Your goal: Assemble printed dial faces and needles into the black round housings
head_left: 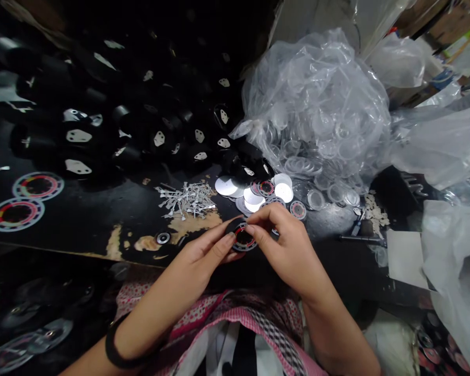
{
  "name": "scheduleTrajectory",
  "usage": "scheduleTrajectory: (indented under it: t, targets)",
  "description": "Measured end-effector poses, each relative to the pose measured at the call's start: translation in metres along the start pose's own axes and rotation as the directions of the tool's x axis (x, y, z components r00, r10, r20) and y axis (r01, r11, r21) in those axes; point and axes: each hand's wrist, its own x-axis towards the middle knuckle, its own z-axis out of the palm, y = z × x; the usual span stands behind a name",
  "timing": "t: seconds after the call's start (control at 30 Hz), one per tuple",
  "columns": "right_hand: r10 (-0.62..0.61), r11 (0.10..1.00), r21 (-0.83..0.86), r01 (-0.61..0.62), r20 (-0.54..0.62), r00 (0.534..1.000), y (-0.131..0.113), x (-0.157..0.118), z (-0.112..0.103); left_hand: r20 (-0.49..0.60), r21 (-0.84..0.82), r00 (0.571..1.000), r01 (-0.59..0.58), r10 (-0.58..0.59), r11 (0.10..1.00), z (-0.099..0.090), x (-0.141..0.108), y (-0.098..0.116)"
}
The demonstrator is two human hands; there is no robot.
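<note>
Dial unit [245, 240]: black, round, red/white marks on face; held just above near edge of bench [102, 206], centre of view, face up & tilted twd wearer.

L hand [206, 253]: closed round the unit's L side, thumb on rim, fingers under/behind. Firm hold, afaict.

R hand [282, 243]: mostly closed, thumb & forefinger tips nearly together at upper R of face. Touching unit; can't tell if a small part is pinched btwn them, tips hide it.

Doing it well (my judgement): L hand = vise, R hand = fine work. Keep L thumb on rim, off the print; smudges wd likely show. Press w/ R fingertips lightly & evenly, nr the edge rather than mid-face; thin parts prob. bend or scratch. Hold face twd the light, turn unit w/ L hand rather than reaching round w/ R. Staying low over bench = short drop if it slips.

Nearby: pile of small white pins [188, 201] beyond L hand, loose, easy to scatter w/ forearm. Silver discs [254, 198] + a few printed dials just past R hand, so watch knuckles. Clear rings [303, 166] farther R, spilling by plastic bag [317, 83]. Small round metal-centred part [163, 238] alone, L of hands.
</note>
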Motion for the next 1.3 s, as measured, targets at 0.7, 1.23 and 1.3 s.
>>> scheduleTrajectory:
  t: [0.7, 1.23, 1.3]
  targets:
    - [0.143, 0.989, 0.026, -0.146, 0.091, 0.986, 0.008, 0.005, 0.003, 0.0, 0.072, 0.999, -0.034, 0.034, 0.997, 0.0, 0.001, 0.0]
    - [-0.162, 0.607, -0.727, 0.322, 0.283, 0.945, -0.002, 0.065, 0.064, -0.476, -0.159, 0.83, -0.407, 0.291, 0.899, -0.029, -0.002, 0.029]
    - [-0.156, 0.589, -0.735, 0.335, 0.303, 0.94, -0.001, 0.065, 0.062, -0.413, -0.183, 0.874, -0.357, 0.258, 0.916, -0.027, 0.0, 0.027]
